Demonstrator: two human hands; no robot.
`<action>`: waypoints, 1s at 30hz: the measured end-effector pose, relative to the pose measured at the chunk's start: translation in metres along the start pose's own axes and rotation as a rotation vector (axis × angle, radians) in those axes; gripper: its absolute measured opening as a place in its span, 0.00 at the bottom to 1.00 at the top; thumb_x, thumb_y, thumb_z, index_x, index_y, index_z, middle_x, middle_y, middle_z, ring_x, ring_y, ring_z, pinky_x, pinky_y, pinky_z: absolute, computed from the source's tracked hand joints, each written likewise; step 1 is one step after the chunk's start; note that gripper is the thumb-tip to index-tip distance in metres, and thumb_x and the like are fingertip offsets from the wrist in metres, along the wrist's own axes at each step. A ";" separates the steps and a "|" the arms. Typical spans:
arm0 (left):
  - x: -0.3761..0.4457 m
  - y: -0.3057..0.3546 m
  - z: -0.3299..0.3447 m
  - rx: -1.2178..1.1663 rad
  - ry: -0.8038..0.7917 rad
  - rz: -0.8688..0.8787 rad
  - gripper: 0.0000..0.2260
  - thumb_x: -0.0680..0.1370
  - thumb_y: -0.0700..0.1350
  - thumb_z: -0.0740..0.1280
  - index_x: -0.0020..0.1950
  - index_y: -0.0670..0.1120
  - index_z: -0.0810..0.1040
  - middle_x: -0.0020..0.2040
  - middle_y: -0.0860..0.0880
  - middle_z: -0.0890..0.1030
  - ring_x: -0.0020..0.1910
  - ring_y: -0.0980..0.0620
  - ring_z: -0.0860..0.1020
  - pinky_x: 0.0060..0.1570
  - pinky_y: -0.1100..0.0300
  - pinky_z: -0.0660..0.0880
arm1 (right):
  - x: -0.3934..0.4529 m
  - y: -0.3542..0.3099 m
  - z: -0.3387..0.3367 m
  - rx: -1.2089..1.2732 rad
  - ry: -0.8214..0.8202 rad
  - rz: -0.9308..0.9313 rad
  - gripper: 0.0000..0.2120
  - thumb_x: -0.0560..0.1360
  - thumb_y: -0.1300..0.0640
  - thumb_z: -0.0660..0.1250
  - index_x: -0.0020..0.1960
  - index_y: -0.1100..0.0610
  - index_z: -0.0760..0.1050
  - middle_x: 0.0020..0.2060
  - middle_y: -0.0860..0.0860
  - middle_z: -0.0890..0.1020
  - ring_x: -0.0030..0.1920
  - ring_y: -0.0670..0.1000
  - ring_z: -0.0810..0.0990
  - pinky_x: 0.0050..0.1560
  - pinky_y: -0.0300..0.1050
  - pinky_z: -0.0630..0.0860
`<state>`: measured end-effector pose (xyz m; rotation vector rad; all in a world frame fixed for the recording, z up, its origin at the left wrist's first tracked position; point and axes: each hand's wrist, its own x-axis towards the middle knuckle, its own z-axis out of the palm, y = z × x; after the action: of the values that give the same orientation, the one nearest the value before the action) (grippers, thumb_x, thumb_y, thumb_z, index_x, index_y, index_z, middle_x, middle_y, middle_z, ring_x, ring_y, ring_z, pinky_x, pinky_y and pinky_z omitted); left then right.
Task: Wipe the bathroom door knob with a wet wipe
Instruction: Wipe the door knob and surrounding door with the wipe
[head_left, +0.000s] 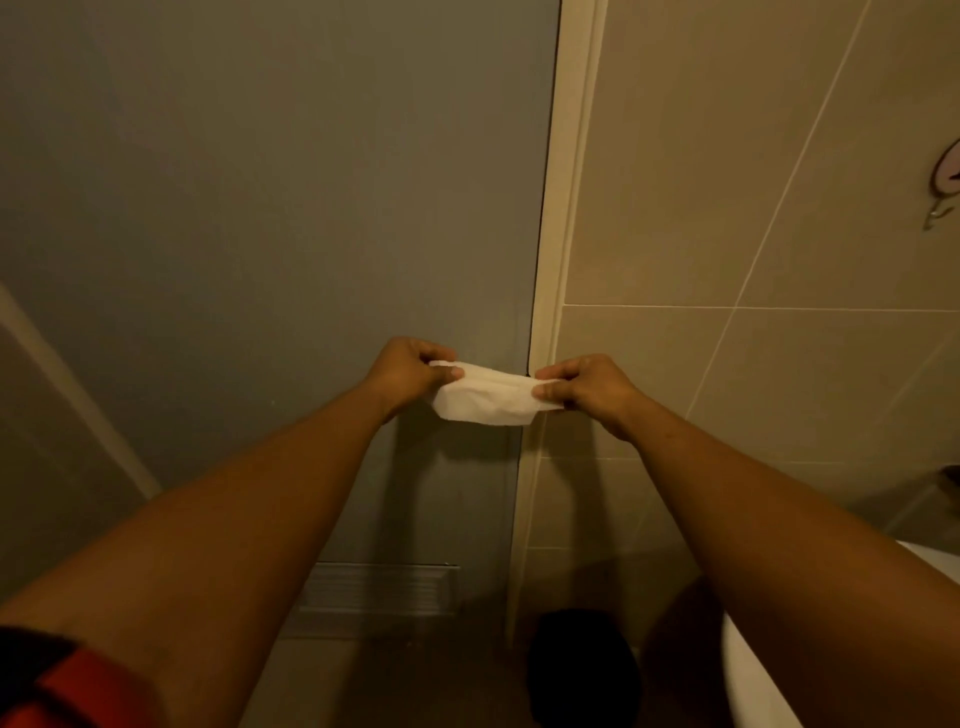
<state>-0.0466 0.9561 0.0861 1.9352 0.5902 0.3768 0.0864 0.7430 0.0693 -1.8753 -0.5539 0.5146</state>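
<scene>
The white wet wipe (485, 397), creased and partly folded, is stretched level before the grey door (270, 218) edge. Left hand (410, 371) and right hand (587, 387) each pinch one end, fingers closed. The knob is hidden.

Dim warm light, soft shadows, wide-angle edge distortion

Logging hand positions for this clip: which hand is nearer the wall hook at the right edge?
Right. The right hand pinches the right end of the wet wipe in front of the door frame, below-left of the wall hook; the left hand holds the other end, farther left.
</scene>
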 end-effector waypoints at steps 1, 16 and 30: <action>0.000 0.001 0.000 0.058 -0.004 0.029 0.12 0.72 0.41 0.74 0.55 0.41 0.83 0.50 0.47 0.82 0.47 0.51 0.80 0.47 0.60 0.77 | -0.001 -0.002 0.002 -0.056 0.018 -0.013 0.11 0.73 0.62 0.74 0.54 0.64 0.83 0.44 0.53 0.84 0.43 0.51 0.83 0.44 0.41 0.83; 0.001 0.018 0.003 -0.213 0.108 -0.080 0.11 0.76 0.51 0.69 0.53 0.44 0.80 0.48 0.46 0.80 0.46 0.46 0.80 0.42 0.54 0.82 | 0.008 -0.030 0.014 0.264 0.204 -0.035 0.11 0.81 0.59 0.64 0.61 0.63 0.76 0.50 0.56 0.80 0.42 0.52 0.82 0.37 0.42 0.83; 0.009 0.002 0.020 -0.101 0.262 -0.129 0.17 0.76 0.57 0.68 0.38 0.44 0.78 0.33 0.44 0.77 0.25 0.49 0.73 0.22 0.62 0.74 | 0.024 -0.006 0.019 0.183 0.288 0.047 0.16 0.79 0.53 0.67 0.63 0.62 0.77 0.44 0.55 0.78 0.35 0.49 0.74 0.30 0.40 0.71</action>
<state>-0.0286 0.9447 0.0797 1.7530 0.8456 0.5714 0.0941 0.7733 0.0657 -1.7507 -0.2631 0.3063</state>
